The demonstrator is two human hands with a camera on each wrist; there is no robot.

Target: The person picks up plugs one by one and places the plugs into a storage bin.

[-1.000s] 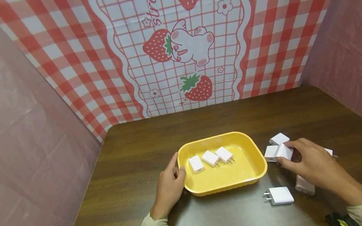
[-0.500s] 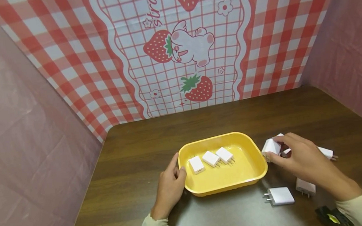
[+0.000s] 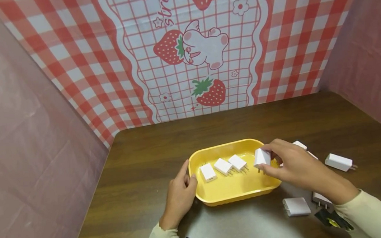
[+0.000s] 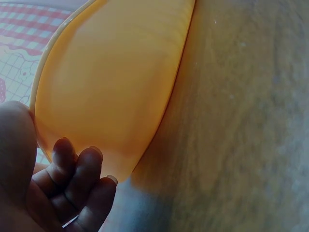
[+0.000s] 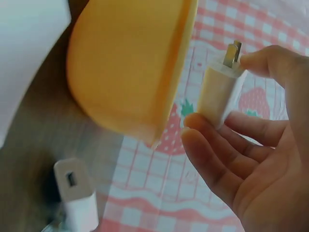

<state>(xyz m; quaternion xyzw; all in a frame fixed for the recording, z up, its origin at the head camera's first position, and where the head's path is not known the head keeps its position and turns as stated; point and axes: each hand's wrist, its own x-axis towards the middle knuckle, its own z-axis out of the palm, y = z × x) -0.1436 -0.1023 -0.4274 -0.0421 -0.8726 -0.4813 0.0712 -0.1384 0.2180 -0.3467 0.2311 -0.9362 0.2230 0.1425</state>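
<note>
My right hand (image 3: pixel 293 162) pinches a white charger plug (image 3: pixel 261 157) between thumb and fingers, above the right end of a yellow tray (image 3: pixel 236 196). In the head view its prongs point down; in the right wrist view the metal prongs (image 5: pixel 232 53) show beside the thumb. Three more white plugs lie inside the tray: one at the left (image 3: pixel 207 172), a second (image 3: pixel 223 166) nearer the middle, a third (image 3: pixel 237 163) right of it. My left hand (image 3: pixel 178 195) holds the tray's left end, its fingers (image 4: pixel 89 169) bent against the outer wall.
On the brown table (image 3: pixel 141 172), right of the tray, lie several loose plugs: one in front (image 3: pixel 296 207), one by the right wrist (image 3: pixel 322 199), one farther right (image 3: pixel 339 162). Others are partly hidden behind the right hand. A checked strawberry cloth (image 3: pixel 203 53) hangs behind.
The right hand has picked a white charger plug from the group at the right and carried it left, over the tray. The left hand stays at the tray's left end.
</note>
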